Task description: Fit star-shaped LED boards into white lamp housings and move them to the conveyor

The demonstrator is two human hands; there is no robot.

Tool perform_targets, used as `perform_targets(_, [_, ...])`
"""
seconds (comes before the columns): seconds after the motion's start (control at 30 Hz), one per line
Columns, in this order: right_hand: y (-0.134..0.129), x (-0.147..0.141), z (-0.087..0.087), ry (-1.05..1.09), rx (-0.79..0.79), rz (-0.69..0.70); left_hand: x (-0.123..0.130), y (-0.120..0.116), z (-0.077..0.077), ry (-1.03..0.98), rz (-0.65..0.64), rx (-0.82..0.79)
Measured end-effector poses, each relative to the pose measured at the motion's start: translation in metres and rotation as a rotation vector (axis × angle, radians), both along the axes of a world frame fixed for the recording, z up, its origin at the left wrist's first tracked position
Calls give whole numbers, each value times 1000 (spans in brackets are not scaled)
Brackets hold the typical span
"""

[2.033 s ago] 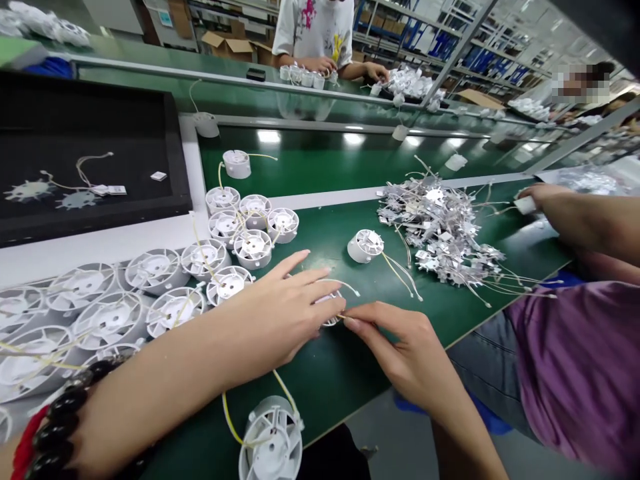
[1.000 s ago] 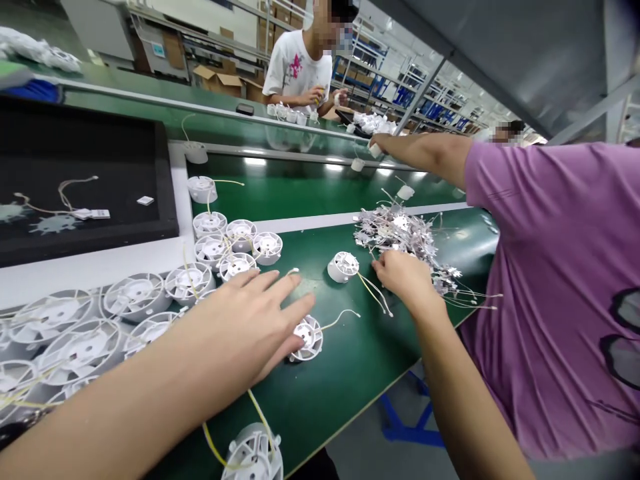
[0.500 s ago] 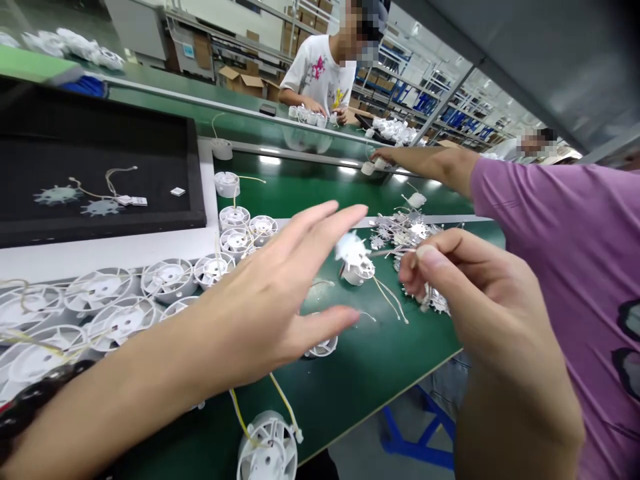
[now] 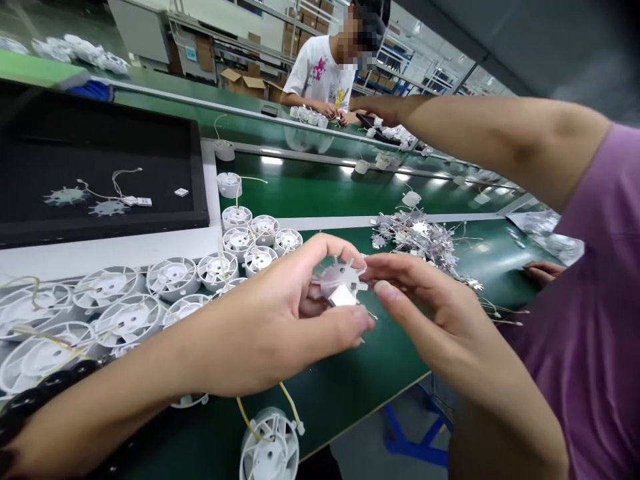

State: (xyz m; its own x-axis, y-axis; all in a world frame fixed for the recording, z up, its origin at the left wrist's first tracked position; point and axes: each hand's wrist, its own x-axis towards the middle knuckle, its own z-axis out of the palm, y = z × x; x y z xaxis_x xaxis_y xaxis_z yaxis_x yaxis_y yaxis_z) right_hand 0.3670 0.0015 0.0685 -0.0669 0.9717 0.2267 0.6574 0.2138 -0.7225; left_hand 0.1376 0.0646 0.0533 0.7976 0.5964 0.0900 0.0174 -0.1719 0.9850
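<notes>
"What's behind the work from where I sit?"

"I see steel racking [image 4: 400, 63] with blue stock, far beyond the right hand [image 4: 425, 300]. Cardboard boxes [image 4: 240, 81] and a white cabinet [image 4: 135, 33] stand far beyond the left hand [image 4: 295, 300]."

"And lower down?"

"A grey floor [image 4: 365, 427] and a blue steel bench frame [image 4: 400, 427], below the right hand."

"Light?"

"White streaks reflect on a green bench top [image 4: 310, 173], beyond the left hand."

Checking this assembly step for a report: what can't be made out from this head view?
Head view only:
Star-shaped metal board: its underside and any wire joint, hidden by the left hand and right hand.
White plastic housing: mostly hidden by the left forearm.
Far co-worker's hands: what they hold is too small to tell.
</notes>
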Motion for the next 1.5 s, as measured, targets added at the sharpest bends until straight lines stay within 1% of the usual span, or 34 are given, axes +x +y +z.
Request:
perform_targets(0.07, [-1,0,1,3,-15,47,0,0,0,-39,-46,-98])
perform_targets(0.2, [0,-2,7,-2,-57,153,-3,2,1,-73,-160,-213])
perform_targets(0.3, [2,-2,5,31,-75,191,-3,3,3,-62,-171,-282])
perform_targets(0.4, [3,-3,1,132,-115,194,-1,3,4,-25,-145,-229])
perform_targets(0.5, [2,-5,-1,261,-180,168,4,4,7,132,-116,-124])
perform_targets(0.57, [1,-6,-1,353,-230,143,7,5,10,214,-88,-93])
perform_targets(0.67, [2,-8,0,431,-280,95,9,6,10,243,-38,-57])
perform_targets(0.77, [5,-7,-1,388,-317,60,6,5,-1,161,18,51])
perform_targets(0.83, [7,-4,-3,318,-334,40,4,3,-11,150,63,234])
perform_targets(0.93, [8,1,-10,217,-356,35,4,0,-25,276,153,632])
perform_targets(0.97, [8,2,-13,194,-370,42,5,0,-28,321,172,735])
perform_targets(1.03, [9,4,-19,168,-404,66,7,-1,-31,400,173,870])
perform_targets(1.13, [11,5,-27,133,-454,92,9,1,-32,464,137,1019])
perform_targets(1.23, [12,5,-36,51,-518,86,9,3,-37,457,94,1091])
perform_targets(1.33, [13,4,-43,-51,-571,99,9,4,-46,499,35,1078])
perform_targets(1.5, [17,6,-48,-136,-598,83,9,3,-55,545,1,1038])
